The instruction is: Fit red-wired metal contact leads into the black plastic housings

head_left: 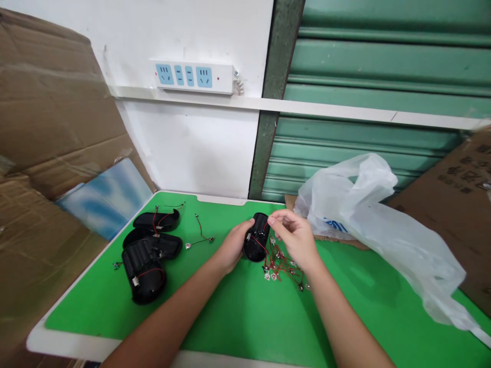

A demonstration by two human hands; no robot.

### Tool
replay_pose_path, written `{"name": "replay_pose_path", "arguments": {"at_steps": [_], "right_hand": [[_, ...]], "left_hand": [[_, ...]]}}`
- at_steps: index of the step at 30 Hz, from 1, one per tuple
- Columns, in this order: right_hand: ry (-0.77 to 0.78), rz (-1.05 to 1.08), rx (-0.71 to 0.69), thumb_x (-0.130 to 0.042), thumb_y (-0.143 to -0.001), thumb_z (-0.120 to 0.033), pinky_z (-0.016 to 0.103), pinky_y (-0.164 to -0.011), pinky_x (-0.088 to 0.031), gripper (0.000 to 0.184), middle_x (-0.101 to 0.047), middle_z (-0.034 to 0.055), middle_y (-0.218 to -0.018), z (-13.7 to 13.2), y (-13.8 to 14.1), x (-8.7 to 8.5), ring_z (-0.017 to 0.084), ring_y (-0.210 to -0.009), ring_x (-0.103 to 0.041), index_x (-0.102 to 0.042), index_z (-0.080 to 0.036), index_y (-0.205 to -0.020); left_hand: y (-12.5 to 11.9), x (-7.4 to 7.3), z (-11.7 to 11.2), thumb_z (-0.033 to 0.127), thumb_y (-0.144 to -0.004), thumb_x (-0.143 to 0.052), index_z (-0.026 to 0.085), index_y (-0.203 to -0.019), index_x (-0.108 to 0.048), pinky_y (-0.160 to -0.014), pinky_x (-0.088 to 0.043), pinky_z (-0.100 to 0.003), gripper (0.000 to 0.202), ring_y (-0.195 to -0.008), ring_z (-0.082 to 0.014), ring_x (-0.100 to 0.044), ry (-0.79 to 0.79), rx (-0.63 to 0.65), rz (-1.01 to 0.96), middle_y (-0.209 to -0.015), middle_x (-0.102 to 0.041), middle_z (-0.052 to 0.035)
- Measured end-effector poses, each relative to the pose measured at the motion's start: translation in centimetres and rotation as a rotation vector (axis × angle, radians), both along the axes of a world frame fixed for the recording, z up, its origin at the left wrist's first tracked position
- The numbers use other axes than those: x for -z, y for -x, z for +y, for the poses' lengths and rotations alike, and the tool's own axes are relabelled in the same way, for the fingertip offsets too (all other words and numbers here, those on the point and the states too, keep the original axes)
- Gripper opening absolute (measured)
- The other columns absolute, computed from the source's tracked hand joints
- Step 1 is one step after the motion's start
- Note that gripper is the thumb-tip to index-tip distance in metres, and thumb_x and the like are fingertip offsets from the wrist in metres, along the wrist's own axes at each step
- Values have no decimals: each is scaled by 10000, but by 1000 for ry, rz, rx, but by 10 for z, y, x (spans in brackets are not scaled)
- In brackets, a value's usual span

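Note:
My left hand (235,246) grips the left side of a black plastic housing (254,248), its thumb at the upper edge. A thin red wire (258,240) and a small white connector lie across that housing. At its upper right edge, my right hand (293,232) pinches what looks like the end of the red wire; the fingertips partly hide it. Just below the right hand, a loose heap of red-wired small parts (280,268) with metal tabs spreads over the green mat (230,312). One separate wired piece (201,237) lies left of my left hand.
Several similar black housings (148,281) with wires are piled at the left. A white plastic bag (368,220) lies at the right, by a cardboard box (452,204). More cardboard (57,92) stands at the left. A power strip (194,76) is mounted on the wall.

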State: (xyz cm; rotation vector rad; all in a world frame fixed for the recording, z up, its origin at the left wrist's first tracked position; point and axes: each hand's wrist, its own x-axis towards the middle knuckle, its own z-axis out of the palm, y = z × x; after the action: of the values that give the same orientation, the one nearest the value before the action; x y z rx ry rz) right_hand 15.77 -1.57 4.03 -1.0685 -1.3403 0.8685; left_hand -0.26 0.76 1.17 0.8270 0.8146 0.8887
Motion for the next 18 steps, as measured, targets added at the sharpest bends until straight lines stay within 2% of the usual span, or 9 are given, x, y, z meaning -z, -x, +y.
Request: {"name": "replay_pose_path", "arguments": {"at_steps": [6, 12, 18], "right_hand": [[-11, -12, 18, -739, -838, -509, 263, -505, -364, 303, -599, -6, -676, -1, 0, -1, 121, -542, -472, -674, -213, -848], [5, 18, 11, -741, -842, -494, 258, -516, -380, 293, -623, -1, -703, 0, 1, 1, 119, -557, -490, -676, -209, -850], [9, -28, -10, -735, -862, -479, 254, -524, -406, 273, -645, 8, -743, -2, 0, 3, 122, -579, -513, -691, -210, -859]], "left_hand": [[0, -3, 0, 551, -747, -742, 163, -881, -684, -722, -389, -271, 415, -766, -168, -544, 14, 5, -4, -805, -659, -9], [-1, -4, -1, 567, -737, -745, 165, -863, -674, -697, -386, -259, 427, -741, -154, -531, 15, 7, -16, -778, -650, -3], [-1, -2, 0, 509, -756, -737, 164, -855, -670, -686, -374, -254, 366, -726, -142, -516, 13, -50, 4, -771, -633, 8]]}}
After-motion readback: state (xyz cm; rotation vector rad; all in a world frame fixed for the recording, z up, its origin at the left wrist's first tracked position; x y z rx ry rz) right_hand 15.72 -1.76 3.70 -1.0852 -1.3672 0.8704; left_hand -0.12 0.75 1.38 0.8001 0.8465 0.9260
